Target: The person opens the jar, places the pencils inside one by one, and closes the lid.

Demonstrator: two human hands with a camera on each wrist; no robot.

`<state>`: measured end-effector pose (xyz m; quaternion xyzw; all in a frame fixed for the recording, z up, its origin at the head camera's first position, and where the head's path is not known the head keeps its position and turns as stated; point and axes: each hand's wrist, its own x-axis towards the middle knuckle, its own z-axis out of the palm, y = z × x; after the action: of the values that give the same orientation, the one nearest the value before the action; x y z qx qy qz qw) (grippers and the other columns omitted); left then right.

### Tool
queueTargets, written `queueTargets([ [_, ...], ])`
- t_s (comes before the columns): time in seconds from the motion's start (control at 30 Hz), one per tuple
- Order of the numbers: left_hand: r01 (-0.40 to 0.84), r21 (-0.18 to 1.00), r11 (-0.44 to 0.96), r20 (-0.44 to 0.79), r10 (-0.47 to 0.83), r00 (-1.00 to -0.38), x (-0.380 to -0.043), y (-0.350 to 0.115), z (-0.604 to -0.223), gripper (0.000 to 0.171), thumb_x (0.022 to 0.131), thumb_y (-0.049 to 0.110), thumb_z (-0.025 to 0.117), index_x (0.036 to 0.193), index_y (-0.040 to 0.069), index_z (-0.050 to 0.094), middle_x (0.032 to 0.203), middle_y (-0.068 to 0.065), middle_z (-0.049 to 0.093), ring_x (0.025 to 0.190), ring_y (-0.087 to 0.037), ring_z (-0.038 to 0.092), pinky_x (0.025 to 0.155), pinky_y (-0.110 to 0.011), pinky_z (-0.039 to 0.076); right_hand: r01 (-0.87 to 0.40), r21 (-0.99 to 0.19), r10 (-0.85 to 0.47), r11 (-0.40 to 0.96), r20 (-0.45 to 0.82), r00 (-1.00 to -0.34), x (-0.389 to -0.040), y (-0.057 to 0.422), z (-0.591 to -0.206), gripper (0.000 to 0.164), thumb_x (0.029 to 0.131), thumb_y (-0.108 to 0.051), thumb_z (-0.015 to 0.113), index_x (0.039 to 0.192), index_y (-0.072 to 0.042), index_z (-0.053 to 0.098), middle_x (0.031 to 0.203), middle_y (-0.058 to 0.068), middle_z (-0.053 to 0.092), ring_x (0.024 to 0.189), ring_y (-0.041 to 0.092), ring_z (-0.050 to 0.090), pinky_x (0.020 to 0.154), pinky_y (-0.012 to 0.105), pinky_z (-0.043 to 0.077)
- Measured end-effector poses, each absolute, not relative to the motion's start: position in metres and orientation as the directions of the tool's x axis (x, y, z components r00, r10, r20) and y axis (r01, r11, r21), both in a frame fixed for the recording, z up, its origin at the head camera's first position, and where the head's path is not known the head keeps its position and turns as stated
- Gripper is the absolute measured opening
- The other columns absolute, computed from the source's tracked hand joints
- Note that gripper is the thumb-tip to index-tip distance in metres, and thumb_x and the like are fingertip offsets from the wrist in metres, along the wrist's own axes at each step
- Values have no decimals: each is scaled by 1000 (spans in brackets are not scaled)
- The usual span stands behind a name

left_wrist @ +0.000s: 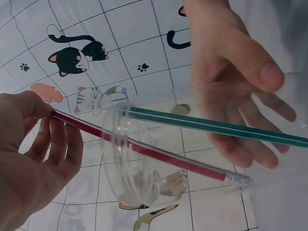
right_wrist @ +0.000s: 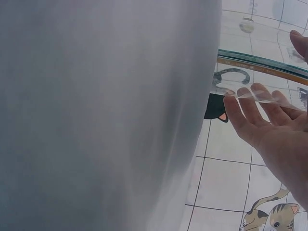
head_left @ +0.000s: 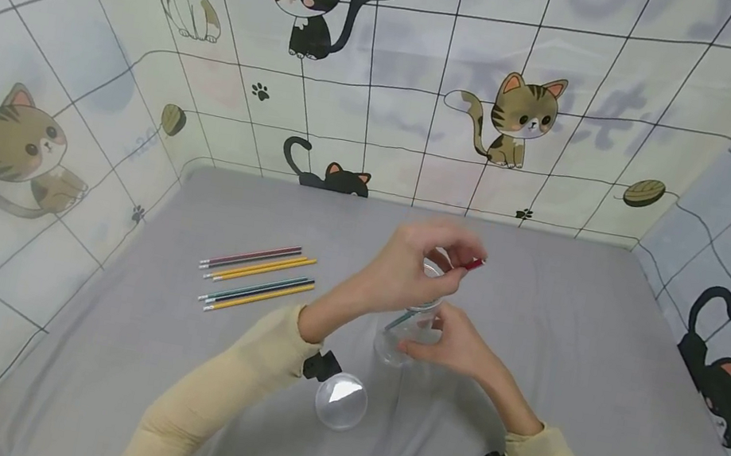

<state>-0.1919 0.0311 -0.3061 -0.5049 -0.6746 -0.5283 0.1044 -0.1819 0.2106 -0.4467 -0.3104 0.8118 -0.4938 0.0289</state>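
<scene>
One clear lid (head_left: 341, 403) lies on the near side of the jar, to its left. The right hand (head_left: 457, 342) grips the single clear jar (head_left: 391, 348), fingers curved about its wall. Inside is at least one green pencil (left_wrist: 192, 125). Over the jar's mouth, the left hand (head_left: 413, 268) pinches one red pencil (left_wrist: 180, 162), its long axis slanting through the opening, eraser end inside. Left of the jar lie two groups of pencils (head_left: 264, 269).
</scene>
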Motion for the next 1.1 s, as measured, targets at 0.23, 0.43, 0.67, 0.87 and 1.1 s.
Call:
queueTargets([
  [0.23,793,608,-30,649,594,-475,-193,26,-318,27,83,-14,61,107,-3,67,97,-10,66,84,-6,59,71,-23,55,-457,-833,-532,313,245,-811,-183,211,-447,54,79,-13,86,125,-14,57,116,3,66,105,28,61,90,54,50],
  [0.43,794,607,27,606,631,-484,-193,23,-323,25,83,-14,61,105,-2,65,95,-10,65,83,-10,60,71,-21,55,-447,-836,-520,318,240,-820,-183,209,-448,56,78,-4,84,127,-8,56,120,8,63,108,35,59,90,59,49],
  [0.67,789,605,106,540,673,-505,-192,21,-325,23,84,-14,59,102,-1,64,94,-8,64,82,-17,61,72,-19,53,-459,-824,-515,331,250,-820,-184,208,-449,61,77,0,83,131,-5,55,137,12,56,115,28,55,88,60,49],
  [0.87,801,582,145,520,691,-503,-193,20,-324,22,83,-13,60,102,-1,64,93,-8,63,83,-18,61,72,-19,53,-447,-831,-521,331,234,-821,-184,209,-448,55,80,-12,84,128,-12,58,129,2,61,113,21,56,91,54,50],
  [1.1,798,576,177,495,701,-513,-190,19,-322,22,85,-11,65,105,-2,63,92,-7,63,83,-16,60,73,-21,54,-446,-832,-527,331,230,-819,-184,210,-447,58,80,-16,85,129,-14,56,123,0,63,111,22,58,91,51,51],
])
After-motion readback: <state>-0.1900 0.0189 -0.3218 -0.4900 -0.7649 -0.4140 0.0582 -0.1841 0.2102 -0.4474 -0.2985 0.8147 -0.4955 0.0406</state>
